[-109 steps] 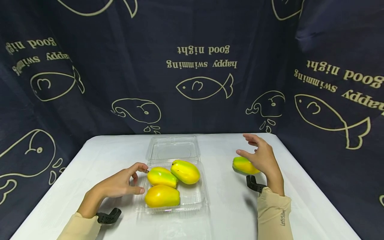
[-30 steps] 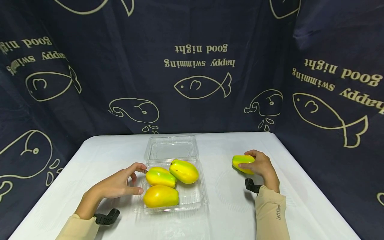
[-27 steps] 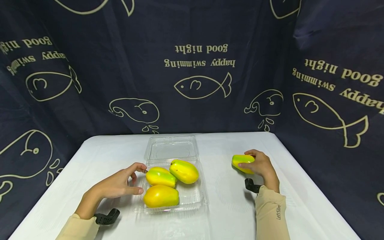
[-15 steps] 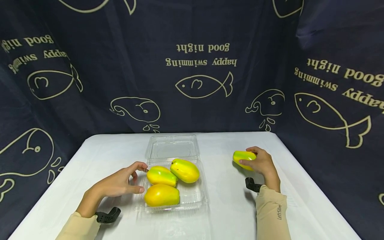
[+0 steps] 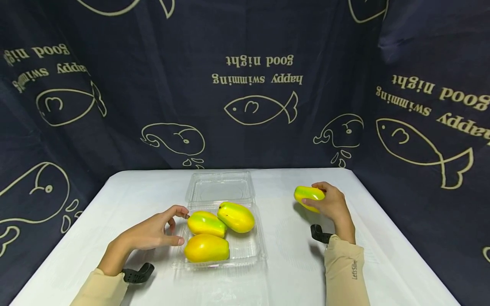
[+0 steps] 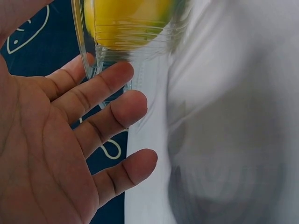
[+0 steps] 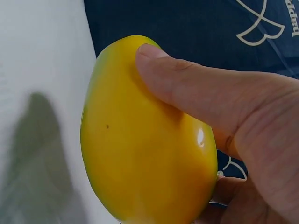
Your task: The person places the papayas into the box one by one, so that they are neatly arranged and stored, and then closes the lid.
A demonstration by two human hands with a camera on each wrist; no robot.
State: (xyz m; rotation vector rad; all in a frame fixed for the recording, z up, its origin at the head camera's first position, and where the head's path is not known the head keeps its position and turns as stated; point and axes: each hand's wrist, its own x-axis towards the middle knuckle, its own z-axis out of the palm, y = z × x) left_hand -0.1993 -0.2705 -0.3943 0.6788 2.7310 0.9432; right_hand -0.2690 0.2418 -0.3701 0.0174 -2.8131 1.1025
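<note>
At the right, my right hand (image 5: 332, 204) grips a yellow-green papaya (image 5: 308, 197), thumb along one side and fingers round the other. In the right wrist view the papaya (image 7: 140, 135) fills the middle, and its shadow lies apart on the cloth. My left hand (image 5: 155, 231) is spread at the left side of a clear plastic clamshell box (image 5: 245, 250), holding nothing. The left wrist view shows its fingertips right at the box wall (image 6: 121, 42). Inside the box lie three more papayas: one at the left (image 5: 206, 224), one at the front (image 5: 206, 248), one at the back right (image 5: 236, 217).
The box's hinged lid (image 5: 220, 189) lies folded back behind it. A white cloth (image 5: 285, 272) covers the table, and a dark blue curtain (image 5: 260, 144) with fish drawings hangs behind and at both sides.
My right hand has come down onto the lone papaya, gripped it and raised it off the cloth, lately shifting slightly left. The left hand has stayed beside the box.
</note>
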